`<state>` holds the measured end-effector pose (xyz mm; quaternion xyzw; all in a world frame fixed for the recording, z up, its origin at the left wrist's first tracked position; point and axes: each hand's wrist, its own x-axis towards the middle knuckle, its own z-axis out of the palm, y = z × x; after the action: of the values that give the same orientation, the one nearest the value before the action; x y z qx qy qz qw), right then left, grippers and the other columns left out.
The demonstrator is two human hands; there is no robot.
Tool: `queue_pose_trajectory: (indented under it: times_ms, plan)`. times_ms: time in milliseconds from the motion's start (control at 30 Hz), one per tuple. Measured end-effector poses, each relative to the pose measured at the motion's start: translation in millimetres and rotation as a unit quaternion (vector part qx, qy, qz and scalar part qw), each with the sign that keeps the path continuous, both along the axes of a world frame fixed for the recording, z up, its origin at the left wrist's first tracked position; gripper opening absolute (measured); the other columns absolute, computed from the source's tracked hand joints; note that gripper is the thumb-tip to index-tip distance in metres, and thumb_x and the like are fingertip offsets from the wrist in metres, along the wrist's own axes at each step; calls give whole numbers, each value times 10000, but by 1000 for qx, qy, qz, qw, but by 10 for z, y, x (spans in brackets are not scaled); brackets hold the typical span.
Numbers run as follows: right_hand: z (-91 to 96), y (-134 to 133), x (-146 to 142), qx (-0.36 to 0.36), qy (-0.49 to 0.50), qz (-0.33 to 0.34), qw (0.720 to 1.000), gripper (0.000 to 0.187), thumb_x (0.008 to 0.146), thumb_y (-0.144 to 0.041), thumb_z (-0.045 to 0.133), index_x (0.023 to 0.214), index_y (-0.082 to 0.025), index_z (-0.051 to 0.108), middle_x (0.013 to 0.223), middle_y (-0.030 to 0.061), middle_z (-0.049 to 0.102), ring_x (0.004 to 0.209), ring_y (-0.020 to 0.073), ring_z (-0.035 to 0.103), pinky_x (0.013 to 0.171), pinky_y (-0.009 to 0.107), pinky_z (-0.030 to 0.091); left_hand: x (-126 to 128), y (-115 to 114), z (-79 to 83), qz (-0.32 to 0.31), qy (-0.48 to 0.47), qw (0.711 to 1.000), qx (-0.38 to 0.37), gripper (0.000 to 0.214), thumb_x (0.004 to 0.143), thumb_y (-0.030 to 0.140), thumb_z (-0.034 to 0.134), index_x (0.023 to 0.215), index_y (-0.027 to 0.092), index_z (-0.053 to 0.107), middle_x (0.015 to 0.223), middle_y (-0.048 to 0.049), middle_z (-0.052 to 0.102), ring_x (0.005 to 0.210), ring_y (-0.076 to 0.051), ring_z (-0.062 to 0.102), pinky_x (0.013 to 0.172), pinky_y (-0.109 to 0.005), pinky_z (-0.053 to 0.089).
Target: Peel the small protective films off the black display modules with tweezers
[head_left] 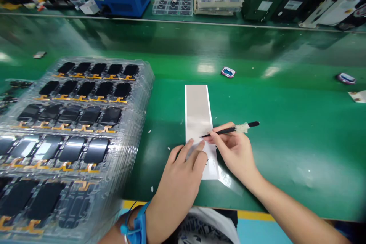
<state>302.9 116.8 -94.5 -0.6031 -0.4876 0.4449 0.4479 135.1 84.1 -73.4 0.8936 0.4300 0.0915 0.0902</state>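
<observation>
- Left hand (183,175): fingers slightly spread, pressing down on a white film strip (197,110), nothing gripped
- Right hand (236,152): pinched closed around black tweezers (228,131), tips just above the strip
- Strip flat on the green bench mat (286,152), near a stacked clear tray (143,84) of black display panels (111,116)

**Electronics assembly floor**

I'm at an electronics factory line: a long green bench mat (286,152), stacked clear trays (147,72) of phone-sized screens with flex cables (97,116), more parts trays (173,2) beyond, and a blue wrist strap (140,223) on me.
</observation>
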Motion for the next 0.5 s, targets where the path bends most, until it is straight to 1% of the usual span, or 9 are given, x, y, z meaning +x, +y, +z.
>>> queue_pose_trajectory:
  times_ms: [67, 167, 267, 400, 500]
  plan:
    - [22, 3, -1, -5, 17, 9, 1000, 251, 842, -424, 678, 774, -183, 661, 751, 88, 758, 726, 240, 761, 720, 355, 631, 12, 2, 4, 0, 6, 1000, 2, 206, 942, 26, 445, 1045, 161, 561, 1419, -96, 580, 1266, -330, 539, 951, -481, 446]
    - [43, 1, -3, 4, 42, -6, 999, 263, 823, -440, 702, 787, -184, 657, 776, 85, 758, 713, 232, 762, 685, 330, 636, 24, 8, 16, -2, 12, 1000, 2, 211, 935, 22, 444, 1037, 162, 564, 1417, -96, 583, 1242, -341, 557, 922, -493, 449]
    - [39, 3, -3, 15, 26, -19, 999, 243, 828, -418, 700, 801, -178, 671, 821, 87, 756, 737, 230, 765, 709, 329, 637, 27, 7, 23, -1, 16, 1000, 4, 219, 937, 23, 436, 1039, 166, 566, 1406, -94, 594, 1233, -342, 564, 914, -499, 444]
    - [39, 24, -7, 7, 16, 1, 1000, 217, 825, -390, 702, 788, -179, 673, 772, 81, 756, 743, 235, 765, 728, 341, 636, 32, 0, 25, 3, 22, 1000, 5, 227, 941, 23, 434, 1054, 170, 564, 1425, -84, 578, 1259, -339, 544, 923, -505, 431]
    - [72, 49, -3, -3, 73, 14, 997, 241, 809, -416, 724, 791, -193, 636, 719, 64, 749, 696, 225, 761, 699, 336, 642, 43, 1, 27, 6, 21, 1000, 3, 218, 936, 22, 448, 1038, 168, 574, 1420, -78, 583, 1249, -335, 552, 915, -505, 431]
